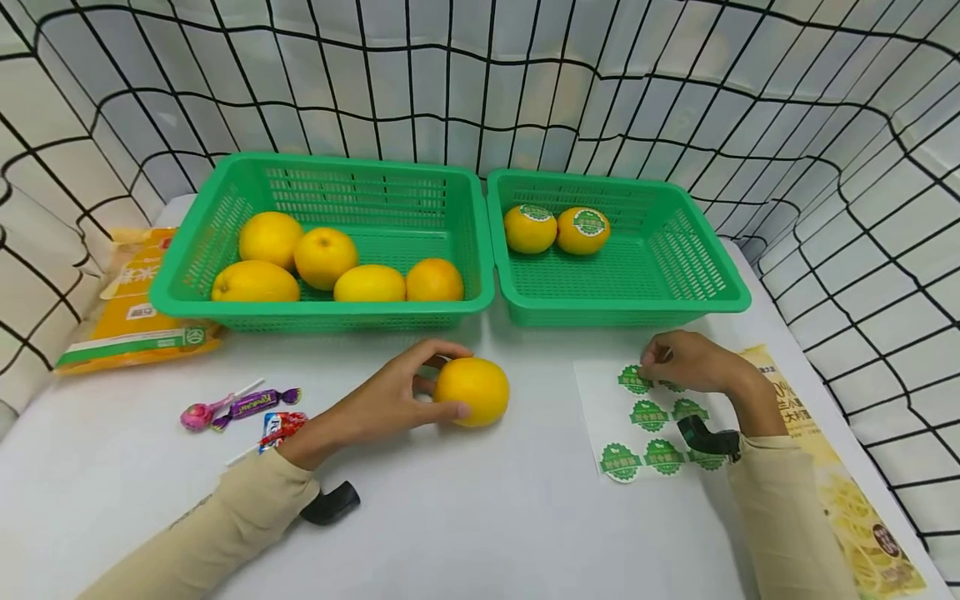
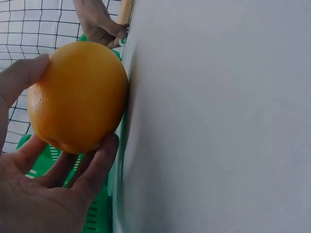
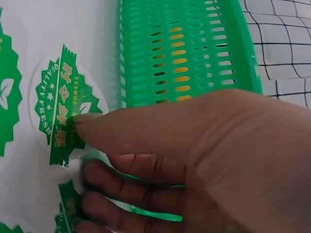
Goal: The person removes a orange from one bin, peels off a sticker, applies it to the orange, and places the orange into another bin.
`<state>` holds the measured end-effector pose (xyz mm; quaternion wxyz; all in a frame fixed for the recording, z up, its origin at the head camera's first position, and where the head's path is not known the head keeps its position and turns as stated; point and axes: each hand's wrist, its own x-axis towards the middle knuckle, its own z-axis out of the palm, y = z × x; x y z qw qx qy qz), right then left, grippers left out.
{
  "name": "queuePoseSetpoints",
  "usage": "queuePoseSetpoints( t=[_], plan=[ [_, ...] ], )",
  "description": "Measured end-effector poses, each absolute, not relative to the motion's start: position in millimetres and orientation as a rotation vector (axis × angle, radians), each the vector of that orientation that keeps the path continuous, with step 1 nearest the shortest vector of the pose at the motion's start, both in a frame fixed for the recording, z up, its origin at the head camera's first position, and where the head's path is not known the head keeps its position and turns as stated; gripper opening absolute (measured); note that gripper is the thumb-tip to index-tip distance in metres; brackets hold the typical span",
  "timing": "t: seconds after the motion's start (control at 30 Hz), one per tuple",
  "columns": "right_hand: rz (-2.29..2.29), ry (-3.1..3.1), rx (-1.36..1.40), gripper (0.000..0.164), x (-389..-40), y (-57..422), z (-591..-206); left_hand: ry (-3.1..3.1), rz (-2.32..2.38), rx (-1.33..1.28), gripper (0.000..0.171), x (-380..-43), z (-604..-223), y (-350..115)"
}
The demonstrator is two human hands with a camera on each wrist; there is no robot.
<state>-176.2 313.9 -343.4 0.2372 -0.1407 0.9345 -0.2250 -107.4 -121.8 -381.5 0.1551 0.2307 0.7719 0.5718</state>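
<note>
My left hand [image 1: 390, 398] holds a yellow-orange orange [image 1: 472, 392] just above or on the white table, thumb on one side and fingertips on the other. In the left wrist view the orange [image 2: 80, 97] shows smooth and bare of any sticker. My right hand [image 1: 693, 360] is at the upper part of a white sheet [image 1: 600, 417] of round green stickers. Its thumb and curled fingers pinch the edge of a sticker [image 3: 51, 109] with a white rim; whether that sticker is lifted off the sheet is hard to tell.
A green basket [image 1: 322, 315] holds several yellow fruits; the green basket [image 1: 622, 317] beside it holds two stickered ones. Candies [image 1: 255, 404] lie left, near an orange packet [image 1: 135, 333]. A yellow packet [image 1: 847, 483] lies under the right forearm. Black wire mesh [image 1: 487, 92] surrounds the table.
</note>
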Motion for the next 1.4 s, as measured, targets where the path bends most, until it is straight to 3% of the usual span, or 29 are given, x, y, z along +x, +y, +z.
queuePoseSetpoints(
  t=[0.33,0.57,0.8,1.4],
  plan=[
    [-0.74,2.595,-0.516,0.015,-161.7,311.0,-324.2,2.223,1.618,0.631,0.064,-106.3,-379.2,-119.3],
    [-1.123,2.469,-0.841,0.008,-144.7,226.2,-315.2,2.29,1.556,0.72,0.062,-107.1,-373.2,-126.5],
    [-1.105,2.343,-0.972,0.005,-145.2,164.7,-315.3,2.274,1.544,0.785,0.063,-107.6,-371.4,-128.4],
    [-1.042,2.441,-1.003,0.005,-147.2,147.8,-326.2,2.255,1.545,0.759,0.063,-107.4,-371.8,-126.1]
  ],
)
